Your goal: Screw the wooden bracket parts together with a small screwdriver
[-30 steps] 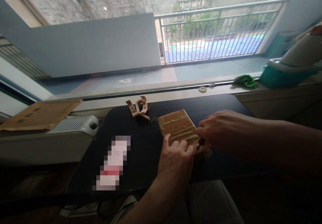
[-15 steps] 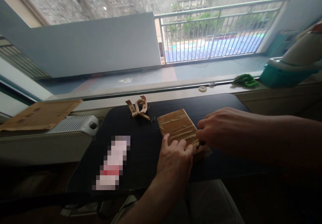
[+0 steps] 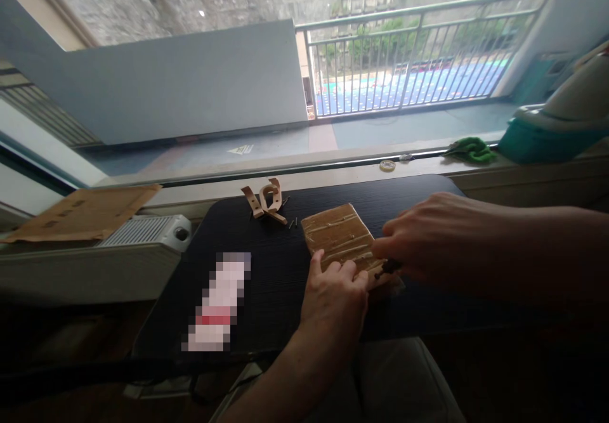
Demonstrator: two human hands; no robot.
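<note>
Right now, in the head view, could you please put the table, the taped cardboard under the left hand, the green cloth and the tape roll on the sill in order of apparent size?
Largest to smallest, as they look:
1. table
2. taped cardboard
3. green cloth
4. tape roll

No wording can be read. From the view's centre, a pale triangular sign (image 3: 240, 149) is seen on the floor (image 3: 280, 141) at ten o'clock, and dark marks (image 3: 49, 224) on the cardboard (image 3: 109, 204) at nine, both too indistinct to be deciphered.
</note>
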